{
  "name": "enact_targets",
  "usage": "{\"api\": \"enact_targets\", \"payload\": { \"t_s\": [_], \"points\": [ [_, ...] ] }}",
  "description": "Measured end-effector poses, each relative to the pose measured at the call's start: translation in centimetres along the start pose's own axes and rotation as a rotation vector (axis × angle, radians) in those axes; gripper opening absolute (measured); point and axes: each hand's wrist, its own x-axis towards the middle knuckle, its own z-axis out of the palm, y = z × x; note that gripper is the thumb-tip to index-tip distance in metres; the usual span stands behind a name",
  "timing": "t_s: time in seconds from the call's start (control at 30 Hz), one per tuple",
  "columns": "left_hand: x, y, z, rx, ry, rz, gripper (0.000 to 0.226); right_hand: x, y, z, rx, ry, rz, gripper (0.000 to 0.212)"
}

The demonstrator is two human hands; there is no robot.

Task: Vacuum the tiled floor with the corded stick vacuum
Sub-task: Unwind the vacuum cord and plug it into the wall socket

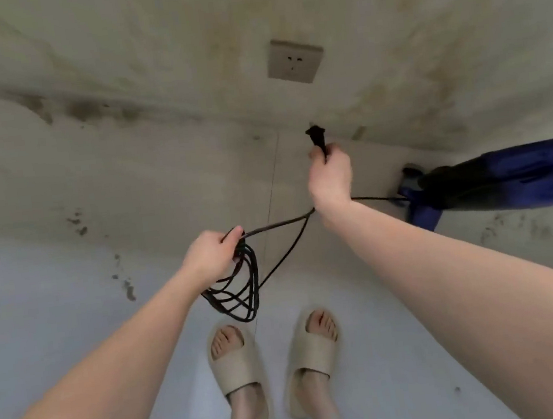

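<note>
The black plug (pixel 316 135) of the vacuum's power cord (pixel 272 226) is gripped in the right hand (pixel 330 177), the fingers curled round the cord just behind the plug body, so that the plug projects beyond the knuckles toward the stained wall (pixel 145 34). The right arm is stretched forward and nearly straight, the wrist raised, with the back of the hand turned to the camera. Above and slightly left of this grip, a beige wall socket (pixel 295 60) is seen on the wall, well apart from the plug.

From beneath the right wrist the cord is led two ways: one strand runs to the right toward the blue and black stick vacuum (pixel 506 179), which is seen at the right edge near the foot of the wall; two others run down and left toward the left hand (pixel 213 256). The left hand is held lower and nearer the body, the forearm bent inward, the fingers closed round a bundle of cord loops (pixel 239 291). The loops hang below that grip, clear of the tiled floor (pixel 55 303), and the single strand from the right hand's side is met at their right edge.

Directly beneath the hanging loops, two feet in beige slide sandals (pixel 237 362) are planted on the pale tiles, toes pointing toward the wall.
</note>
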Motion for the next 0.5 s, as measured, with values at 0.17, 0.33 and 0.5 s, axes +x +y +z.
{"api": "enact_targets", "payload": {
  "t_s": [0.17, 0.33, 0.5],
  "points": [
    [6.5, 0.4, 2.0, 0.167, 0.051, -0.080, 0.044, 4.0, 2.7, 5.6, 0.104, 0.034, -0.020, 0.017],
    [11.2, 5.2, 1.5, -0.141, -0.005, 0.187, 0.043, 6.2, -0.1, 8.1, 0.137, -0.015, -0.071, 0.012],
    [12.7, 8.2, 1.2, -0.074, -0.149, 0.335, 0.040, 9.5, -2.8, 6.6, 0.205, -0.023, -0.074, 0.024]
  ]
}}
